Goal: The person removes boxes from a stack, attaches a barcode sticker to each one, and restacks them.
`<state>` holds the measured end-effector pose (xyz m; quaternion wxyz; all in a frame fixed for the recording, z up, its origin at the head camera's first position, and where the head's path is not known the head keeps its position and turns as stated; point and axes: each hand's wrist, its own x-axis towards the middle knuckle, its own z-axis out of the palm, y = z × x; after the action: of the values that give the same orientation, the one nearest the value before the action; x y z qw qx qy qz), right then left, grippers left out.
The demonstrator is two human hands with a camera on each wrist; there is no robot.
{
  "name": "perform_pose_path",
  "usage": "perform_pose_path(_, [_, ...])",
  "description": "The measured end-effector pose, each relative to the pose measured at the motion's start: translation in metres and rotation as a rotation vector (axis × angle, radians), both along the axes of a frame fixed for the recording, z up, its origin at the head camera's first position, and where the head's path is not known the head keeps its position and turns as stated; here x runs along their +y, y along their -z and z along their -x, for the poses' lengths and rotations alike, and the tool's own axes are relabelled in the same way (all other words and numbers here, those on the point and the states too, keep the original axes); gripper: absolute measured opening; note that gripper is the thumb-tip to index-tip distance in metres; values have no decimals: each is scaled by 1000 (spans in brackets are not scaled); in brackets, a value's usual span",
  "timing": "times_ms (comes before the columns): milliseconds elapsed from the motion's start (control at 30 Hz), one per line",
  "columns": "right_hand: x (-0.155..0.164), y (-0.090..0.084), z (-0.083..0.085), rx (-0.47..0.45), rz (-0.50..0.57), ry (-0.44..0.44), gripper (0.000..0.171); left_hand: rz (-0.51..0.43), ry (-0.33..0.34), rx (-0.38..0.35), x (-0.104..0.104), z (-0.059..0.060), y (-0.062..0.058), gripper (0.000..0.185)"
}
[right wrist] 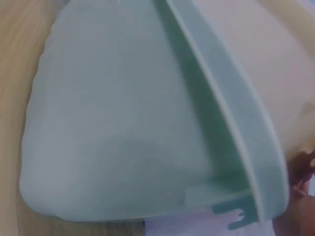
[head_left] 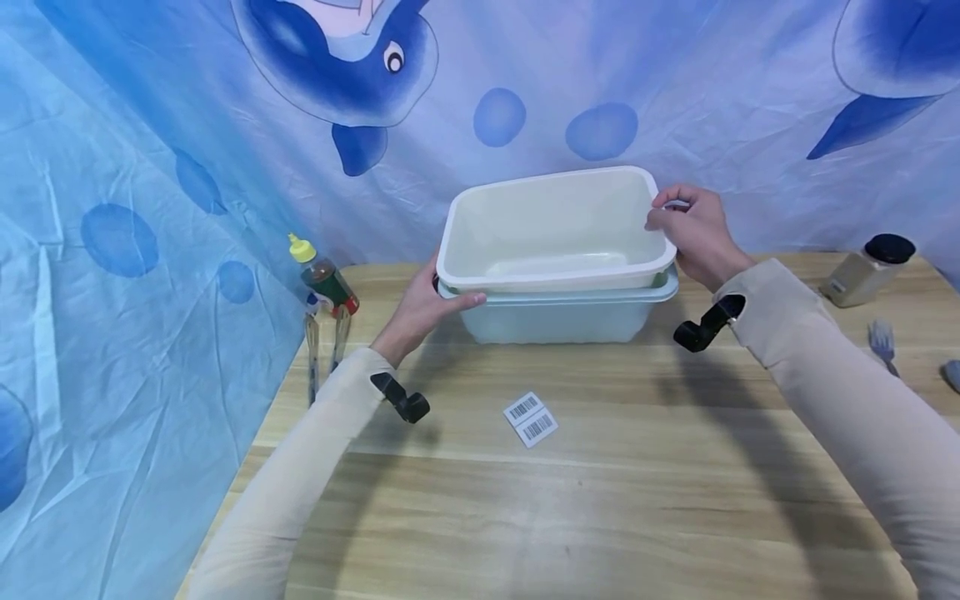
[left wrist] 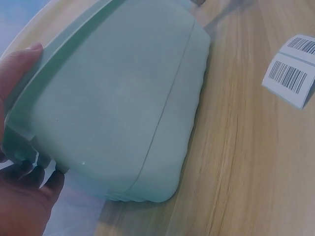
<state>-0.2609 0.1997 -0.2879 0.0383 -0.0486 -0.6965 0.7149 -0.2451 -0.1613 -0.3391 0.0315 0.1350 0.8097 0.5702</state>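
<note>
Wood-grain tabletop (head_left: 637, 517) under blue dolphin-print backdrop (head_left: 150, 167); sauce bottle (head_left: 324, 279) left, spice jar (head_left: 866, 271) right; my left hand (head_left: 420, 312) and right hand (head_left: 693, 233) pinch the white basin (head_left: 555, 229) rim, nested in the green basin (head_left: 558, 317).

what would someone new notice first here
Two nested basins at the back middle of the wooden table: a white basin tilted inside a pale green basin. The left hand and right hand grip the rims at either end. Behind hangs a blue dolphin-print cloth.
</note>
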Motion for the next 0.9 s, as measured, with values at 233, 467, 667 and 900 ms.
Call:
perform_pose_path(233, [2, 1, -1, 22, 110, 31, 19, 12, -2, 2, 1, -1, 1, 85])
perform_pose_path(467, [2, -12, -2, 88, 206, 46, 20, 20, -10, -37, 0, -3, -2, 82])
perform_pose_path(667, [5, -30, -4, 131, 286, 50, 22, 64, -35, -25, 0, -1, -1, 92])
perform_pose_path(900, [10, -50, -8, 112, 302, 46, 19, 97, -46, -55, -1, 1, -1, 104])
